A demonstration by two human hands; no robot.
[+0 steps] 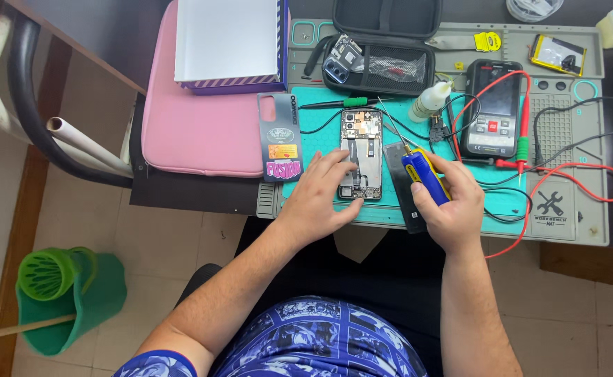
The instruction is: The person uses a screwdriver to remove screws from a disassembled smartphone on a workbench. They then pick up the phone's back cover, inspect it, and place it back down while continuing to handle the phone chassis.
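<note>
An opened smartphone (362, 143) with its back removed lies on a teal work mat (313, 150), circuit boards showing. My left hand (320, 199) rests flat on the phone's lower left side, fingers spread over it. My right hand (449, 202) grips a blue and yellow screwdriver (424, 174), its thin tip pointing up-left near the phone's right edge. A dark flat panel (397, 167) lies under the screwdriver, right of the phone. The phone's grey back cover (280, 136) with stickers lies at the mat's left edge.
A multimeter (493, 108) with red and black leads sits on the right of the mat. A small white bottle (431, 101), an open black zip case (380, 66), a pink sleeve (194, 119) and a white box (229, 42) lie behind. A green bucket (69, 293) stands on the floor.
</note>
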